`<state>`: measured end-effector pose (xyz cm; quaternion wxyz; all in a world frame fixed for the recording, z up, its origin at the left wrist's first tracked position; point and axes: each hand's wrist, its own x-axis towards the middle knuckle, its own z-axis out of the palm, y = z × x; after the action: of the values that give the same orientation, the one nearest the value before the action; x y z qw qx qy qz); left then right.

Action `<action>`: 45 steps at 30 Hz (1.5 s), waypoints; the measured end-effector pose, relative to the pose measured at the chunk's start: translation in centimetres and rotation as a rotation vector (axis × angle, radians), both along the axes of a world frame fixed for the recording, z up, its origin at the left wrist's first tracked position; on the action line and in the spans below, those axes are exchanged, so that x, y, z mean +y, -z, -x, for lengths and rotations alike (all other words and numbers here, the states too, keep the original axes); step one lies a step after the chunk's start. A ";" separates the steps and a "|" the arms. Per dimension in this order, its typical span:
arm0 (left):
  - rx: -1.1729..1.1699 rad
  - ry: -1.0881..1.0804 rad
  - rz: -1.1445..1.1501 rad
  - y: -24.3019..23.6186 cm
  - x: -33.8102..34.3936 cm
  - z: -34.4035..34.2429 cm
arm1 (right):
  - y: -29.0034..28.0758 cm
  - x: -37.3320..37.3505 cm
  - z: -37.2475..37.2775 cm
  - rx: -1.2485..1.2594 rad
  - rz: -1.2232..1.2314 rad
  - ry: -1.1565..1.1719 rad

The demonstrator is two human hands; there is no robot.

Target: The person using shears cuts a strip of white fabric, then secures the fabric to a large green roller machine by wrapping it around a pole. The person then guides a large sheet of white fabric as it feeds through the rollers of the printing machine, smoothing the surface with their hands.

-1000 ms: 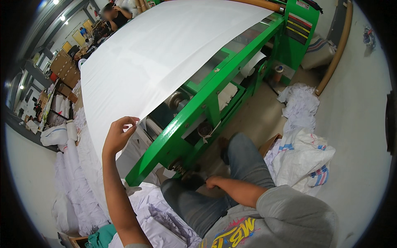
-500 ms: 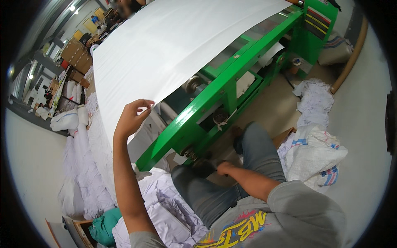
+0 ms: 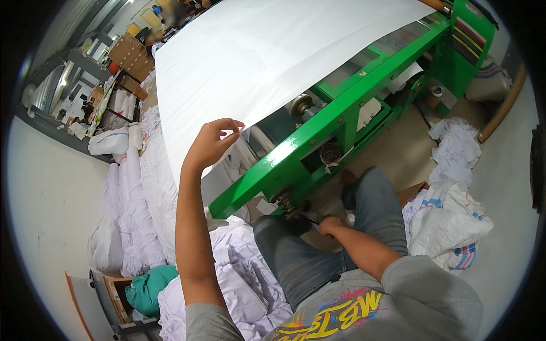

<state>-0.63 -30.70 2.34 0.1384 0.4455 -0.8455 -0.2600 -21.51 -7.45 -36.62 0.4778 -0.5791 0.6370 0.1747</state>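
Worn on the head, the left of two fisheyes looks steeply down and forward: the shirt [image 3: 421, 292] lies nearest, the left hand [image 3: 209, 143], right hand [image 3: 330, 225] and machine [image 3: 341, 116] farther, the boxes [image 3: 131, 55] far off, upper left.

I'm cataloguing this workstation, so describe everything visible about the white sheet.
The white sheet is broad, plain and thin-looking, fabric or paper, I can't tell which. It lies spread smooth over the green machine, reaching a brown roller at the far right. The left hand is at its slanting right edge; whether it pinches is unclear.
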 end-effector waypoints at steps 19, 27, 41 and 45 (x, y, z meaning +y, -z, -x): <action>-0.024 0.003 0.022 0.6 -0.2 0.3 | 2.9 -0.1 0.3 0.032 0.059 0.085; -0.039 0.007 0.018 0.6 0.0 -0.4 | 0.9 -1.0 0.8 -0.144 -0.229 0.405; -0.033 0.007 0.010 0.4 0.1 0.9 | 2.4 0.2 0.5 -0.063 0.217 0.337; -0.030 0.012 0.018 0.7 0.0 0.7 | 2.5 0.0 0.5 -0.100 0.180 0.337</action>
<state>-1.36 -30.69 1.59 0.1282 0.4430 -0.8524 -0.2464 -22.03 -7.46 -39.15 0.4776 -0.5128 0.7134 0.0056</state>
